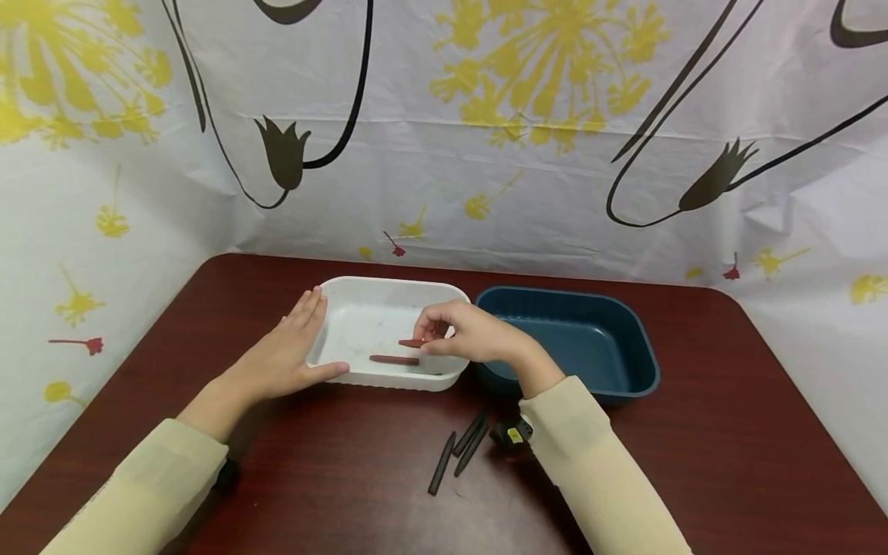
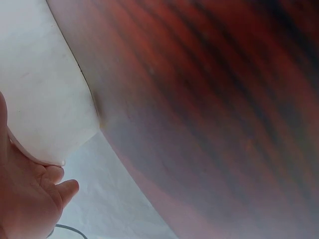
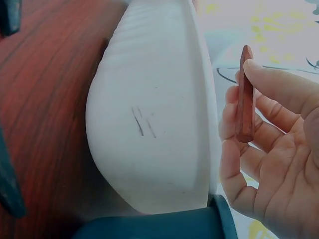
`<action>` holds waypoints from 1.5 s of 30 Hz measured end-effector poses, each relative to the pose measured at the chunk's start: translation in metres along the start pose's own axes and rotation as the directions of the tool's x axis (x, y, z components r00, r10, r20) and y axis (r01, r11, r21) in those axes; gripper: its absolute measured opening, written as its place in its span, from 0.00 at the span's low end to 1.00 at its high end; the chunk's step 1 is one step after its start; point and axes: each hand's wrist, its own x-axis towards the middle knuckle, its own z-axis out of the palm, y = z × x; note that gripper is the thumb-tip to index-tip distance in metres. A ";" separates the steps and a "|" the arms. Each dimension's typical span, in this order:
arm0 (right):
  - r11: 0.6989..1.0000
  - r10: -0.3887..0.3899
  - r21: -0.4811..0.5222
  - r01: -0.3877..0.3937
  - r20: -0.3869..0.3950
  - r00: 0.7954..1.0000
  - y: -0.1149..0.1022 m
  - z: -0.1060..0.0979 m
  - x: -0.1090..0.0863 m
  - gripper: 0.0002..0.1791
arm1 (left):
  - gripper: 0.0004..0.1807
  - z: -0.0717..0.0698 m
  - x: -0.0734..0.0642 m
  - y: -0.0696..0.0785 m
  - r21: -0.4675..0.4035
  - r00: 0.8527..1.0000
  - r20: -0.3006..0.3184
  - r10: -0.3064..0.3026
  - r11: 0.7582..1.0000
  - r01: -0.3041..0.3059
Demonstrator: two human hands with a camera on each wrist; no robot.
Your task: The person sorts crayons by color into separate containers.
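Observation:
My right hand pinches a reddish-brown crayon between thumb and fingers, over the right part of a white tub. In the right wrist view the crayon stands upright, its tapered end at the thumb tip. A second reddish-brown crayon lies inside the tub near its front wall. At the tub's left end rests my left hand, fingers straight along the rim and thumb over the front edge. The left wrist view shows part of that hand against the tub's white wall.
A dark blue tub stands right beside the white one. Several black crayons lie on the dark red table in front. Below my right sleeve is a small black device with a yellow label. A patterned white sheet hangs behind.

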 end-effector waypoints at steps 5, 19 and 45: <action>1.000 0.005 0.005 -0.005 0.007 1.000 0.002 -0.002 0.008 0.04 | 0.62 -0.001 -0.001 -0.002 0.005 1.000 -0.004 -0.001 1.000 0.001; 0.999 0.047 0.013 -0.047 -0.026 0.999 0.017 0.002 0.021 0.04 | 0.62 0.003 -0.001 0.000 -0.003 1.000 -0.007 0.002 1.000 -0.002; 0.999 0.045 -0.022 -0.047 -0.085 0.995 0.021 0.002 0.026 0.08 | 0.61 0.000 -0.001 0.000 0.016 1.000 -0.008 0.011 1.000 -0.011</action>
